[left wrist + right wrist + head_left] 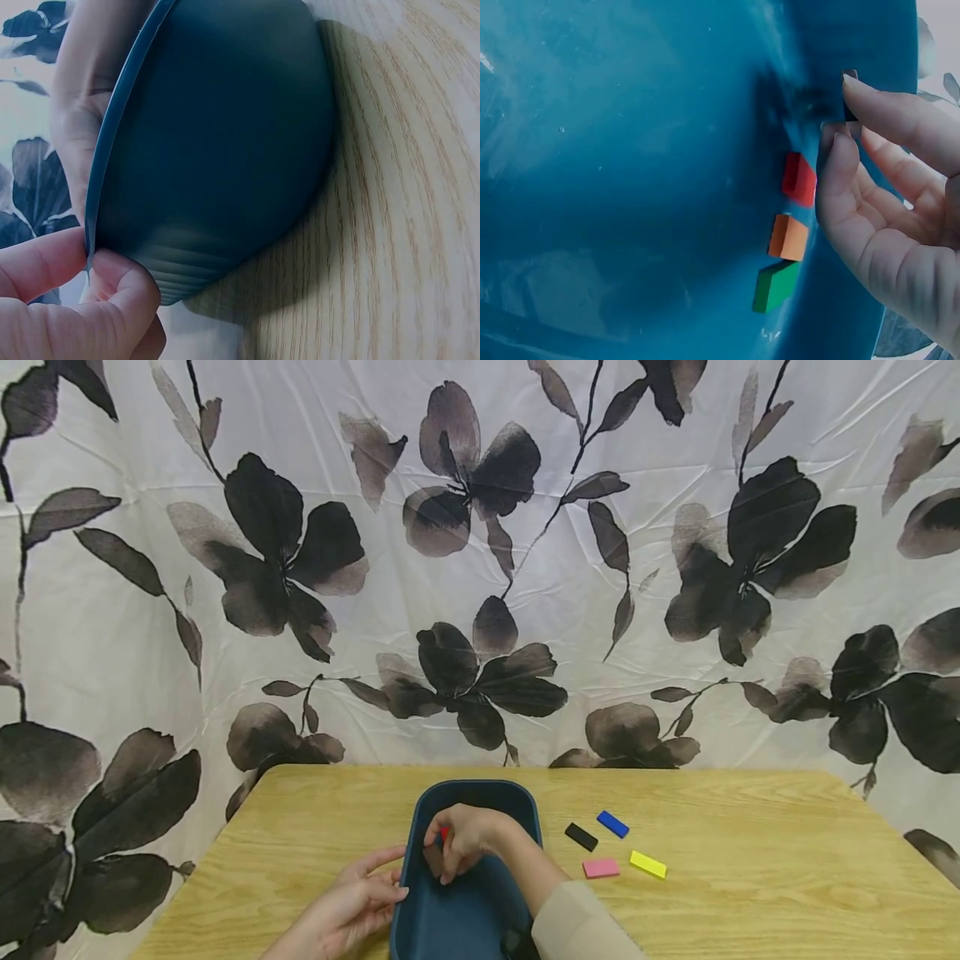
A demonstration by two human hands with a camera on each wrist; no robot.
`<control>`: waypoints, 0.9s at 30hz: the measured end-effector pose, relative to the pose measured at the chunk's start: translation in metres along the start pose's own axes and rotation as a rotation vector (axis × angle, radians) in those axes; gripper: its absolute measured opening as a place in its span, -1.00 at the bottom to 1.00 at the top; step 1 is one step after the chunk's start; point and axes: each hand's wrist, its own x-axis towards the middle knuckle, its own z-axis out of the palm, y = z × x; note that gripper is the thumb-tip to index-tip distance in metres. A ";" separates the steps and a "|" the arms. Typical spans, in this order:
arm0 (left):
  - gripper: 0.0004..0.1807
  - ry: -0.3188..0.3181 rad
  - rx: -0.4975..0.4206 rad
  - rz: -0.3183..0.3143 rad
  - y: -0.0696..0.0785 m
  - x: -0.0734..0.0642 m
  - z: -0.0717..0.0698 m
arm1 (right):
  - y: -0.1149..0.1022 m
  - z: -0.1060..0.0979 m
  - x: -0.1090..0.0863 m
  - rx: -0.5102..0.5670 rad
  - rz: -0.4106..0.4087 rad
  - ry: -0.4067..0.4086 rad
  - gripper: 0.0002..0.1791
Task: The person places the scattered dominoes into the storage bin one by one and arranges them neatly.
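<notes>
A deep blue plastic bin (pixel 472 918) stands on the table. My left hand (pixel 356 897) pinches its left rim between thumb and fingers; the left wrist view shows this hand (pixel 82 307) at the lip of the bin (pixel 217 135). My right hand (pixel 468 843) reaches inside and pinches a small brown block (pixel 433 860), seen nearly edge-on as a dark block (pixel 849 94) in the right wrist view. Beside that hand, a red block (pixel 799 178), an orange block (pixel 788 237) and a green block (pixel 776 286) sit in a row along the bin's wall.
Right of the bin, on the wooden table (pixel 750 877), lie a black block (pixel 581 837), a blue block (pixel 612 824), a pink block (pixel 602 868) and a yellow block (pixel 648 864). A flower-print cloth (pixel 570 568) hangs behind the table. A dark object (pixel 513 942) shows low in the bin.
</notes>
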 end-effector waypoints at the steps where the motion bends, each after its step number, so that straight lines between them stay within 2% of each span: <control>1: -0.18 -0.002 -0.003 -0.001 0.000 0.000 0.000 | 0.001 0.001 0.000 -0.002 0.000 0.000 -0.52; 14: -0.20 0.016 -0.015 -0.004 -0.001 0.000 0.001 | 0.003 0.005 0.001 0.013 0.027 0.002 -0.56; 21: -0.17 -0.014 -0.030 0.004 -0.005 0.003 -0.005 | 0.004 0.004 0.001 -0.009 0.039 -0.009 -0.58; 24: -0.18 -0.023 -0.045 -0.008 -0.005 0.005 -0.007 | 0.003 0.001 0.001 -0.015 0.027 -0.001 -0.58; 27: -0.19 -0.003 -0.039 -0.008 -0.004 0.003 -0.005 | 0.000 -0.005 -0.001 -0.015 -0.001 0.016 -0.57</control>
